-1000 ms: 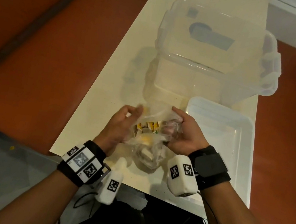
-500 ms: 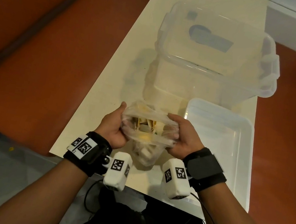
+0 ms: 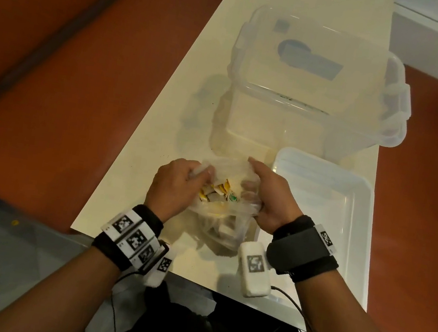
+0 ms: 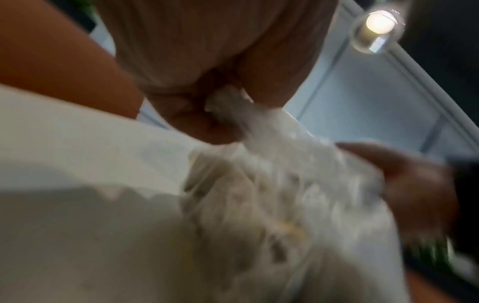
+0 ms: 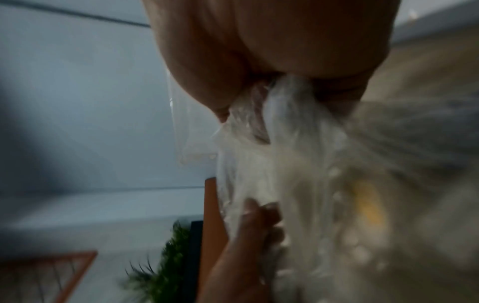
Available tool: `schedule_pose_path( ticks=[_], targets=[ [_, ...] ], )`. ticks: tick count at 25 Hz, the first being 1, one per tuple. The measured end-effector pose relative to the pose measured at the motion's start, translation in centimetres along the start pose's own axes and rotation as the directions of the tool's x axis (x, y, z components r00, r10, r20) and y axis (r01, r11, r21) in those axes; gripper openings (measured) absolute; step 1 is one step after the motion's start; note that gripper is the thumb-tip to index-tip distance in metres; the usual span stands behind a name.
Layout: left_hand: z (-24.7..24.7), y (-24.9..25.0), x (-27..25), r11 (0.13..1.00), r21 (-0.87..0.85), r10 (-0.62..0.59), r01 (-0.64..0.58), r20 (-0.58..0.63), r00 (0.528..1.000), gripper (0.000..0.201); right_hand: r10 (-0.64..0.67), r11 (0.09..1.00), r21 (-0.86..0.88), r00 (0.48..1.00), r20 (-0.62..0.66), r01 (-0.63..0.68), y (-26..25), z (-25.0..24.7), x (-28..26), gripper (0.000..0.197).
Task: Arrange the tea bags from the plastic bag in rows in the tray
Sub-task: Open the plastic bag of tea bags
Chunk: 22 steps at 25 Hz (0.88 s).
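Both hands are pulling the plastic bag's mouth apart over the table.

Left hand [image 3: 173, 184] fingers are curling round one bunched edge of the clear plastic bag [image 3: 221, 217], and right hand [image 3: 270, 195] fingers are pinching the opposite edge, likely to spread the opening and reach inside. The tea bags [image 3: 218, 194] are sitting jumbled within, pointing every which way, mouth facing up. The bag is resting on the cream table [image 3: 139, 159], just beside the white tray [image 3: 354, 203], which is holding none yet.
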<state>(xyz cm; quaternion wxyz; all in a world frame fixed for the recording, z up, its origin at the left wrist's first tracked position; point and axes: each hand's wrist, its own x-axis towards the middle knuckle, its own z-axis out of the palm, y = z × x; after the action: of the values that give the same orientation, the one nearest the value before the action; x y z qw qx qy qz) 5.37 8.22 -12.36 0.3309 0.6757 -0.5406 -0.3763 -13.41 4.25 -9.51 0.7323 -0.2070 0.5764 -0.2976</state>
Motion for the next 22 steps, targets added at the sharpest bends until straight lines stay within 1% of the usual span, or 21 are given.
schedule_pose_path(
  ticks=[1,2,3,4,5,6,7,8,9,10,11,12,13,15,16,17,18,19,20,21,22],
  targets=[
    [-0.1,0.4,0.3,0.947,-0.26,-0.183,0.19,0.052,0.982,0.035,-0.086,0.969,-0.232,0.996,-0.011,0.081,-0.2,-0.1,-0.3,0.046],
    [-0.2,0.6,0.7,0.788,-0.475,-0.372,0.392,0.139,0.918,0.034,-0.169,0.878,-0.449,0.985,0.028,0.164,-0.2,-0.4,-0.5,0.054],
    [-0.3,0.6,1.1,0.592,-0.602,-0.497,0.535,0.25,0.831,0.028,-0.242,0.75,-0.608,0.964,0.111,0.258,-0.1,-0.6,-0.7,0.051],
    [-0.4,0.4,1.6,0.428,-0.673,-0.551,0.604,0.335,0.764,0.021,-0.288,0.619,-0.713,0.94,0.185,0.33,0.1,-0.8,-0.7,0.042],
    [-0.5,0.1,2.0,0.316,-0.711,-0.573,0.629,0.385,0.723,0.017,-0.321,0.528,-0.77,0.924,0.208,0.357,0.2,-1.0,-0.6,0.035],
    [-0.5,0.0,2.2,0.236,-0.74,-0.575,0.63,0.417,0.704,0.016,-0.353,0.49,-0.792,0.914,0.202,0.364,0.2,-1.1,-0.5,0.039],
    [-0.4,-0.3,2.3,0.198,-0.751,-0.572,0.63,0.433,0.697,0.017,-0.378,0.489,-0.796,0.909,0.176,0.358,0.3,-1.0,-0.3,0.047],
    [-0.3,-0.5,2.3,0.209,-0.747,-0.575,0.632,0.429,0.697,0.018,-0.398,0.509,-0.786,0.906,0.147,0.351,0.3,-0.8,-0.1,0.053],
    [-0.1,-0.6,2.1,0.267,-0.729,-0.577,0.63,0.403,0.711,0.016,-0.408,0.549,-0.764,0.906,0.111,0.341,0.4,-0.4,0.1,0.054],
    [0.0,-0.7,1.8,0.375,-0.695,-0.576,0.614,0.344,0.742,0.014,-0.399,0.6,-0.732,0.914,0.075,0.322,0.4,-0.2,0.3,0.052],
    [0.1,-0.9,1.5,0.528,-0.628,-0.561,0.572,0.247,0.79,0.013,-0.385,0.647,-0.7,0.922,0.041,0.301,0.5,-0.1,0.6,0.052],
    [0.0,-1.0,1.2,0.665,-0.54,-0.526,0.516,0.151,0.837,0.013,-0.366,0.685,-0.672,0.931,0.014,0.28,0.5,0.1,0.8,0.054],
    [-0.1,-1.3,1.1,0.771,-0.443,-0.476,0.457,0.076,0.876,0.019,-0.339,0.717,-0.648,0.941,-0.002,0.257,0.5,0.1,1.0,0.057],
    [-0.6,-1.8,0.9,0.902,-0.241,-0.369,0.358,-0.004,0.929,0.035,-0.281,0.778,-0.589,0.96,-0.015,0.219,0.4,0.5,1.5,0.056],
    [-0.7,-2.0,0.9,0.948,-0.111,-0.306,0.299,-0.055,0.951,0.033,-0.262,0.787,-0.58,0.965,-0.005,0.211,0.3,0.6,1.5,0.053],
    [-0.9,-2.1,0.9,0.975,0.038,-0.214,0.221,-0.123,0.969,0.023,-0.249,0.779,-0.592,0.968,0.009,0.206,0.1,0.8,1.6,0.053],
    [-1.1,-1.9,0.7,0.981,0.157,-0.088,0.115,-0.17,0.981,0.017,-0.244,0.756,-0.621,0.969,0.026,0.207,-0.2,1.0,1.7,0.054],
    [-1.2,-1.5,0.6,0.973,0.228,0.071,-0.035,-0.153,0.986,0.025,-0.247,0.722,-0.656,0.968,0.052,0.219,-0.5,1.1,1.6,0.055],
    [-1.3,-1.1,0.6,0.946,0.258,0.22,-0.196,-0.066,0.973,0.036,-0.255,0.684,-0.689,0.964,0.08,0.238,-0.8,1.4,1.6,0.056],
    [-1.1,-0.6,0.8,0.909,0.285,0.304,-0.302,0.04,0.952,0.045,-0.262,0.651,-0.714,0.959,0.106,0.257,-1.1,1.6,1.6,0.058],
    [-0.9,0.0,1.0,0.88,0.317,0.332,-0.354,0.125,0.935,0.049,-0.27,0.618,-0.736,0.954,0.131,0.276,-1.4,1.9,1.6,0.06]
  ],
)
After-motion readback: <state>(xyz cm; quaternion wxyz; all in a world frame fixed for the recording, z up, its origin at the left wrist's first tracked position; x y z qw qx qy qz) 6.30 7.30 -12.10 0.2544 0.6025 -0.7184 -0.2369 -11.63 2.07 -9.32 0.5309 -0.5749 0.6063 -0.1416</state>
